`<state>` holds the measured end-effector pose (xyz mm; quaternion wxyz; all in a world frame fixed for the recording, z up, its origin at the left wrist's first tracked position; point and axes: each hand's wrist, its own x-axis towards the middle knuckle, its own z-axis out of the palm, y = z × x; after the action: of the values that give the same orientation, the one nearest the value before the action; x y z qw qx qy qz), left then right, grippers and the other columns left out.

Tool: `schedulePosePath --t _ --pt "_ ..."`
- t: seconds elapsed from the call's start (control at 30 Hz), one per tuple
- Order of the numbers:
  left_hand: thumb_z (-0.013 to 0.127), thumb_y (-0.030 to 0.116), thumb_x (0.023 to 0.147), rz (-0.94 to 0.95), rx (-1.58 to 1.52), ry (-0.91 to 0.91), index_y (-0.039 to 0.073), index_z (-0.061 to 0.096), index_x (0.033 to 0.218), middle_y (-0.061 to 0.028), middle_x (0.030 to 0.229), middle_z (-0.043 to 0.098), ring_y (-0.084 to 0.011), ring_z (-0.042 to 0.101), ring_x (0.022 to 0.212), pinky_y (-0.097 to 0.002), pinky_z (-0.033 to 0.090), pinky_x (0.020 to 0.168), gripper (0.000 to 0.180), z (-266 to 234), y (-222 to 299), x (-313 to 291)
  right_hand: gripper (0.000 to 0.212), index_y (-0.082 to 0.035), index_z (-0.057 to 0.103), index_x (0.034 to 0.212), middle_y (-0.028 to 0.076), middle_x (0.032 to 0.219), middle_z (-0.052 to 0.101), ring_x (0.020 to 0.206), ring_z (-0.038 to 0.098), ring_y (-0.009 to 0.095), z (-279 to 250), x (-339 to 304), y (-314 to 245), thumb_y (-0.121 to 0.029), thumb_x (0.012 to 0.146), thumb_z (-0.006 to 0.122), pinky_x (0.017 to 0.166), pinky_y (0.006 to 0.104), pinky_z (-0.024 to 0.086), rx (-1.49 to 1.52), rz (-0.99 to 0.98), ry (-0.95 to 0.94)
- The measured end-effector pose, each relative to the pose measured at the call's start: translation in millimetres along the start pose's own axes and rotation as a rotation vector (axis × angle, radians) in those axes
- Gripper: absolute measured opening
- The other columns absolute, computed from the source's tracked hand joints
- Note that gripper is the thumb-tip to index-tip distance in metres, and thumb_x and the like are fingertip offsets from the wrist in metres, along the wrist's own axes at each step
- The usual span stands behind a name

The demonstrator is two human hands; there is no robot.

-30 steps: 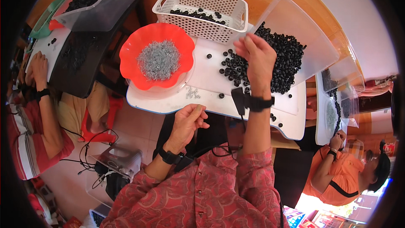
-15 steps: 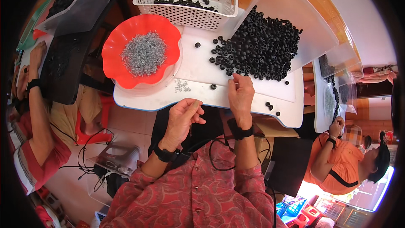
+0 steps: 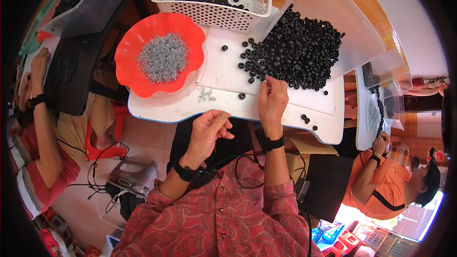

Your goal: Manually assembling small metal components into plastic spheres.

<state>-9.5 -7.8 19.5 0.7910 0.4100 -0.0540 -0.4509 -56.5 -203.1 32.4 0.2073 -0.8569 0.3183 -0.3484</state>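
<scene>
My left hand [image 3: 204,132] is closed, thumb against forefinger; I can't tell whether anything small sits between. My right hand [image 3: 273,102] has its fingertips at the near edge of the black beads [image 3: 302,52], and I can't tell whether they grip one. That pile spreads toward one o'clock from it, reaching into a clear bin [image 3: 354,38] at two. From my left hand, a red bowl [image 3: 128,62] of grey-clear pieces [image 3: 163,58] sits at eleven o'clock on the counter [image 3: 164,115], a white basket [image 3: 209,15] at twelve.
</scene>
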Motion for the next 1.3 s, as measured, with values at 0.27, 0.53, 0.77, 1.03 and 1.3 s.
schedulePosePath --t 0.27,0.53,0.77,1.03,1.3 --pt "0.055 0.019 0.099 -0.011 0.009 0.007 -0.002 0.060 0.106 -0.0057 0.084 0.061 -0.0067 0.055 0.066 -0.0297 0.058 0.066 0.023 -1 -1 -1 0.016 -0.002 0.066 0.099 0.012 0.090 0.057 0.067 0.060 0.026 0 -5 -15 -0.003 0.083 0.066 0.058 0.0363 0.050 0.130 -0.009 -0.013" --pt "0.056 0.018 0.099 -0.035 0.034 0.005 -0.003 0.060 0.107 -0.0055 0.084 0.061 -0.0061 0.055 0.066 -0.0289 0.059 0.064 0.023 3 -3 -1 0.017 -0.003 0.064 0.096 0.011 0.092 0.057 0.064 0.061 0.026 11 -10 -11 -0.008 0.082 0.071 0.057 0.0360 0.050 -0.004 -0.097 -0.037" --pt "0.056 0.019 0.099 -0.032 0.035 -0.003 -0.003 0.061 0.109 -0.0065 0.086 0.063 -0.0071 0.058 0.067 -0.0290 0.060 0.066 0.025 0 -5 1 0.015 0.000 0.062 0.095 0.010 0.089 0.057 0.061 0.058 0.019 -13 -34 -22 -0.004 0.083 0.070 0.054 0.0307 0.046 0.294 0.016 -0.108" --pt "0.057 0.016 0.098 -0.005 0.001 -0.011 -0.003 0.060 0.117 -0.0103 0.098 0.067 -0.0137 0.066 0.080 -0.0308 0.060 0.073 0.027 10 -8 2 0.021 -0.001 0.063 0.099 0.011 0.092 0.058 0.065 0.059 0.020 -35 -76 -52 0.003 0.080 0.069 0.057 0.0307 0.049 0.321 -0.069 -0.190" --pt "0.059 0.008 0.095 0.042 -0.099 0.040 -0.002 0.061 0.116 -0.0104 0.099 0.067 -0.0145 0.067 0.082 -0.0317 0.060 0.075 0.023 1 -5 -2 0.018 -0.001 0.065 0.097 0.013 0.089 0.061 0.074 0.063 0.026 -35 -56 -53 0.007 0.081 0.063 0.061 0.0328 0.051 0.420 -0.145 -0.312"
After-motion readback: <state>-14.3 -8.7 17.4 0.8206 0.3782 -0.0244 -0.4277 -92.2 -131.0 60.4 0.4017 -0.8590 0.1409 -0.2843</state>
